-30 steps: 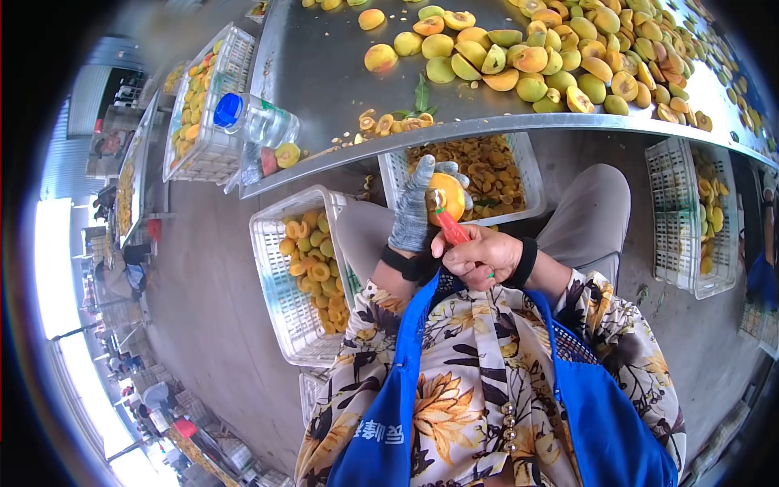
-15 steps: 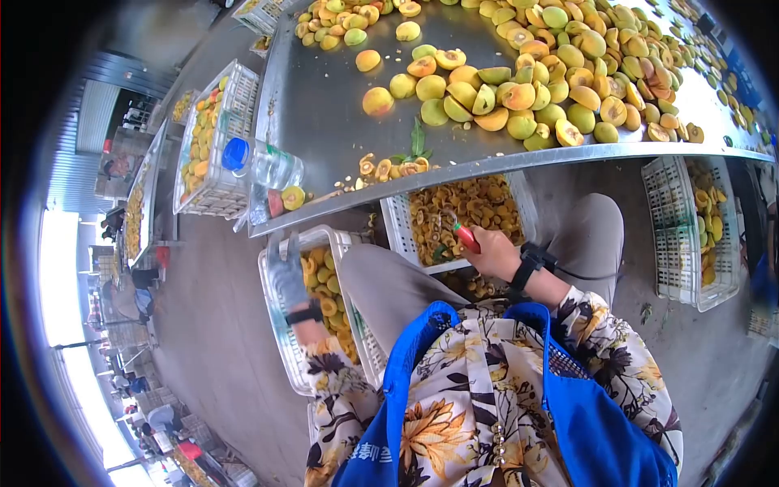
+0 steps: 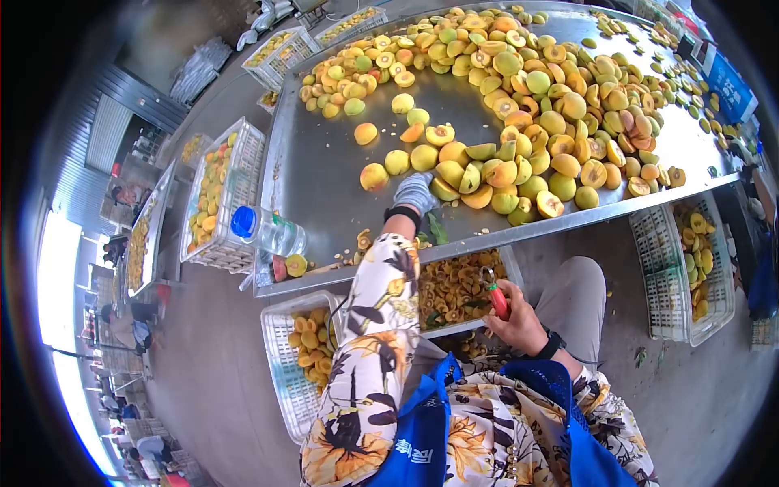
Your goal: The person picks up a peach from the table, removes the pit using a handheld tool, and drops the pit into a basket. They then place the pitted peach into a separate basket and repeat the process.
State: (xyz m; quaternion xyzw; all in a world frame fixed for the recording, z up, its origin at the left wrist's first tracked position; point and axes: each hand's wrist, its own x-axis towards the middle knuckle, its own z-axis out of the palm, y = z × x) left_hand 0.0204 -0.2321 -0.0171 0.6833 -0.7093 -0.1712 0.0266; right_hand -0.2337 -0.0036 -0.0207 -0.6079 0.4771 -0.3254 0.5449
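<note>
My left hand (image 3: 415,193), in a pale knit glove, reaches over the metal table (image 3: 324,174). Its fingers are stretched toward the near edge of the pile of halved yellow peaches (image 3: 560,122), right beside one peach half (image 3: 445,190). My right hand (image 3: 519,326) is bare and closed around the red handle of a pitting tool (image 3: 497,302), whose metal loop points up and away from me. That tool hangs over a white crate of pits and scraps (image 3: 458,284) between my knees. A green leaf (image 3: 437,228) lies just below my left wrist.
Left of my knees stands a white crate of peach halves (image 3: 280,357). A clear bottle with a blue cap (image 3: 280,235) rests at the table's left corner. Beyond it is another filled crate (image 3: 247,174); one more (image 3: 669,268) stands at right. The table's metal rim (image 3: 479,241) crosses before me.
My left hand has moved from the left crate up and forward to the peaches on the table. My right hand, still gripping the pitting tool, has shifted slightly right and toward me.
</note>
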